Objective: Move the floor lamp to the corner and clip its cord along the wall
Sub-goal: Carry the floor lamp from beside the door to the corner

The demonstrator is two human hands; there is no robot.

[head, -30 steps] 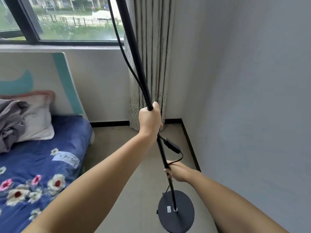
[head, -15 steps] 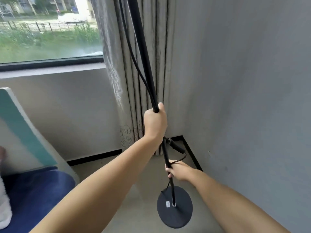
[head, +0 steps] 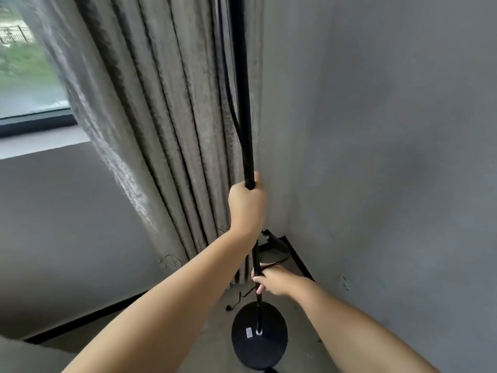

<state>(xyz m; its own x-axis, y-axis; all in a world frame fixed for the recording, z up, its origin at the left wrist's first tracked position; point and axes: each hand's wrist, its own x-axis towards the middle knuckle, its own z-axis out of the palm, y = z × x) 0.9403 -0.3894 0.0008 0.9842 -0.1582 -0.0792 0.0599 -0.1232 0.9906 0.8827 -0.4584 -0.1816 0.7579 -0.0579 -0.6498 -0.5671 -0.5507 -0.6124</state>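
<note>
The black floor lamp's pole (head: 243, 103) rises upright in front of the room corner. Its round black base (head: 259, 336) is low in the frame, over the floor; I cannot tell if it touches. My left hand (head: 247, 204) is wrapped around the pole at mid height. My right hand (head: 271, 281) grips the pole lower down, just above the base. The black cord (head: 228, 84) hangs along the pole's left side, loops with its inline switch (head: 275, 242) behind my hands, and trails onto the floor to a small end piece (head: 229, 308).
A grey patterned curtain (head: 150, 130) hangs left of the pole, down to the floor. The grey right wall (head: 390, 157) meets the window wall (head: 67, 224) just behind the lamp. Black skirting (head: 301, 259) runs along both walls. A window (head: 24, 76) is at the upper left.
The view has closed in on the corner and the bed has left the frame. The lamp sits nearer the curtain and right wall. Both hands keep their grips on the pole.
</note>
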